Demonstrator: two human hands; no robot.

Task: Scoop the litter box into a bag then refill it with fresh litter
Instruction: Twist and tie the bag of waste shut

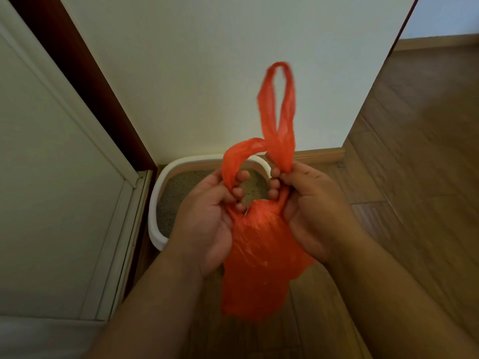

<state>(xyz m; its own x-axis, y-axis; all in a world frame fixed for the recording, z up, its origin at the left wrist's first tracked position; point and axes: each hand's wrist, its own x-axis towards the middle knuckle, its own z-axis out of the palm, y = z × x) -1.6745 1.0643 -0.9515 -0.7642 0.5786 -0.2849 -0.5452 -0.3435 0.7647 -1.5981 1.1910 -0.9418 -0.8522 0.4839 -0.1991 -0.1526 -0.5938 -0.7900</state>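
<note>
A thin, crinkled orange plastic bag (255,257) hangs in the air between both hands, its body sagging toward the wooden floor (414,177). The left hand (207,224) has its fingers (237,190) curled shut around one handle loop; the right hand (311,211) pinches the base of the other loop, which stands upright. Behind them, the white litter box (158,203) sits in the wall corner, holding grey granular litter (178,195)

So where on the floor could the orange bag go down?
Bare wooden floor lies right of the white oval litter box, along the baseboard. The corner left of the box, by the door frame, is cramped. Both hands hold the orange plastic bag.
</note>
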